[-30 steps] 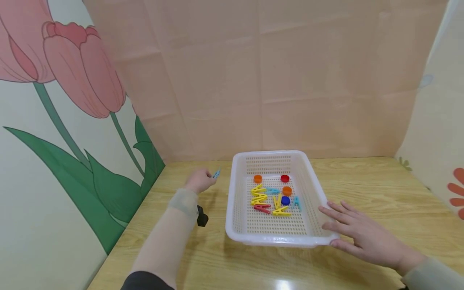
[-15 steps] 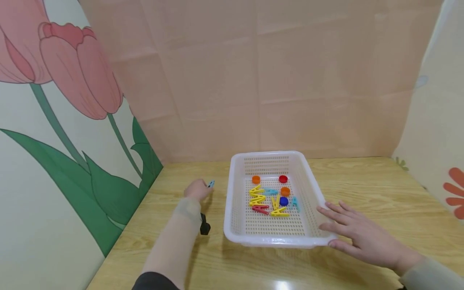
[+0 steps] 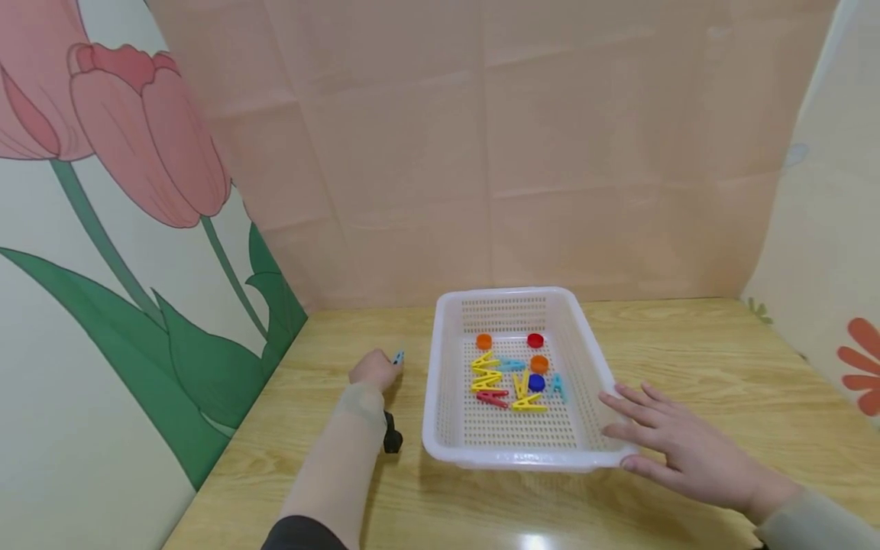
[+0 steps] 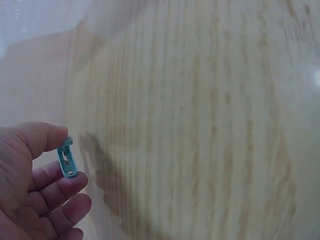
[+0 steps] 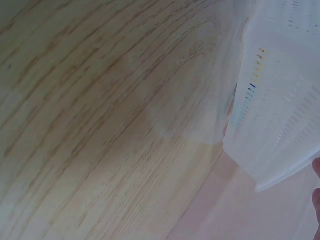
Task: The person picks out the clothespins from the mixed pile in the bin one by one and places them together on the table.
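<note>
Two flower-painted walls [image 3: 117,198] flank a wood-grained table [image 3: 687,336] bearing a white basket [image 3: 512,458].

Even, bright head view, white glare low on glossy yellowish wood-grain surface [image 3: 687,347], soft shadow beneath white perforated plastic basket [image 3: 525,458], hazy, dimmer wrist views

- what's the table [image 3: 687,336] like?
- smooth wood grain, glossy at the near edge.
- and the basket [image 3: 516,459]?
- smooth, shiny plastic; the pegs [image 3: 532,408] look plastic too.
- the far sheet [image 3: 584,153]?
- creased, matt, like cloth or paper.
</note>
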A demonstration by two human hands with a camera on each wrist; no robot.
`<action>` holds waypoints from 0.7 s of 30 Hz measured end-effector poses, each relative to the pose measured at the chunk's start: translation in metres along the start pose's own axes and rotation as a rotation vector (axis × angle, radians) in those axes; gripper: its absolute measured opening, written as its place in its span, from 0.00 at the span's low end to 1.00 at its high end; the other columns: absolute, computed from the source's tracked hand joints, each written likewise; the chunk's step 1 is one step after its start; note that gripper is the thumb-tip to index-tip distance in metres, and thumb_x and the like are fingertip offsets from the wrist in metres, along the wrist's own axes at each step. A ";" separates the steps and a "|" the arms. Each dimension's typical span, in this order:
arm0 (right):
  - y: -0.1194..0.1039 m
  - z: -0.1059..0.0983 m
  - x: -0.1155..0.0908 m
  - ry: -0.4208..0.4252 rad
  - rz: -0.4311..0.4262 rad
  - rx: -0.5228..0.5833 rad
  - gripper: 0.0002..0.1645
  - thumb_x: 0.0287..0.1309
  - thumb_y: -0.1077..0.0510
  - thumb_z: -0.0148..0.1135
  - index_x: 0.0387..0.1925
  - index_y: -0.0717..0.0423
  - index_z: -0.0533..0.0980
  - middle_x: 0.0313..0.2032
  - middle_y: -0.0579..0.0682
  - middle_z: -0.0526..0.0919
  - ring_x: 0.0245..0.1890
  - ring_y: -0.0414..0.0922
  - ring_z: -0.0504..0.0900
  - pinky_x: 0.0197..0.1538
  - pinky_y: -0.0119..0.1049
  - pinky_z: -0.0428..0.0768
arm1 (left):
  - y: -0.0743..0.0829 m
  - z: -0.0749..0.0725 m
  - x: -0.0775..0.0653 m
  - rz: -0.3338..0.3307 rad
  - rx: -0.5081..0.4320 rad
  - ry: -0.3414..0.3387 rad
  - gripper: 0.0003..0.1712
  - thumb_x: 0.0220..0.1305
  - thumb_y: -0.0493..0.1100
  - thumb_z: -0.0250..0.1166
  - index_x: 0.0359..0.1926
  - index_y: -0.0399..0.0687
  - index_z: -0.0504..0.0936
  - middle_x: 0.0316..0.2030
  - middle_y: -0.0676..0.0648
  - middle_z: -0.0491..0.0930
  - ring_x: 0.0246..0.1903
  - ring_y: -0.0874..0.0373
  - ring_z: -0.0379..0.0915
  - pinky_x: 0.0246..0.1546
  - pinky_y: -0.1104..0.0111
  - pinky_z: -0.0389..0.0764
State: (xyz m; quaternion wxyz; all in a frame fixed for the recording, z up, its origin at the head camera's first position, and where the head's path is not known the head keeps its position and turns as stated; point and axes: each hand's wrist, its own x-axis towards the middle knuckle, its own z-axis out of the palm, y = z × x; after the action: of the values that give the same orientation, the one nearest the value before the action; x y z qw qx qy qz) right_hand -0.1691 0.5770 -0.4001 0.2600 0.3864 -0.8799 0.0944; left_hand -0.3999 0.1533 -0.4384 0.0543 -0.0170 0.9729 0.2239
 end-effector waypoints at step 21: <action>0.001 0.000 0.000 -0.040 0.014 -0.009 0.23 0.55 0.43 0.67 0.51 0.44 0.80 0.64 0.52 0.71 0.70 0.47 0.59 0.72 0.37 0.43 | 0.005 0.013 0.004 -0.012 0.035 -0.009 0.20 0.60 0.54 0.63 0.39 0.40 0.79 0.29 0.44 0.77 0.33 0.49 0.73 0.49 0.46 0.70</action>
State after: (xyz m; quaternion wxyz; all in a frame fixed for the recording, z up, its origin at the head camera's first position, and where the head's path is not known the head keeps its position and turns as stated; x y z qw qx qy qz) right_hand -0.1695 0.5774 -0.4003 0.2437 0.3809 -0.8879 0.0843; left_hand -0.4031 0.1639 -0.4487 0.0603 -0.0209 0.9763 0.2066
